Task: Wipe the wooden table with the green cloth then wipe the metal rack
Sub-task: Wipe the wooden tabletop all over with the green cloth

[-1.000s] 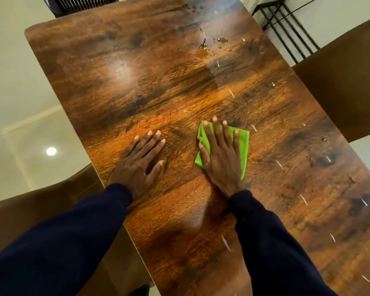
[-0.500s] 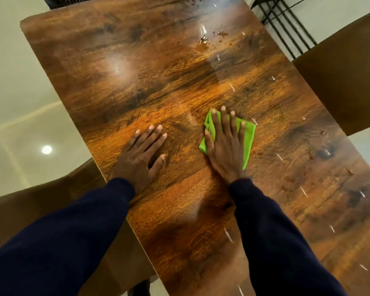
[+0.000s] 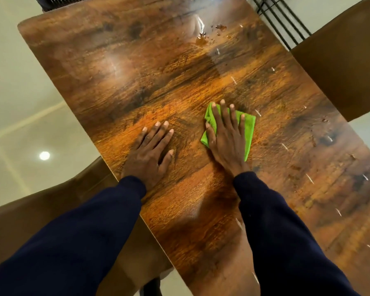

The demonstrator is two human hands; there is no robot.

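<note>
The long wooden table [image 3: 137, 67] runs from the far left to the near right. A folded green cloth [image 3: 248, 129] lies on its middle, mostly covered by my right hand [image 3: 225, 139], which presses flat on it with straight fingers. My left hand [image 3: 150, 150] rests flat on the bare wood to the left of the cloth, near the table's left edge. Small white specks and a patch of droplets [image 3: 209, 33] dot the tabletop farther away. The black metal rack [image 3: 280, 20] stands beyond the table's far right corner.
A brown chair [image 3: 342, 56] stands at the right side of the table. Another brown chair [image 3: 41, 214] sits at the near left, under my left sleeve. Pale glossy floor [image 3: 19, 103] lies to the left.
My right hand has pushed the cloth farther away across the table and a little to the right. My left hand has stayed flat in its place.
</note>
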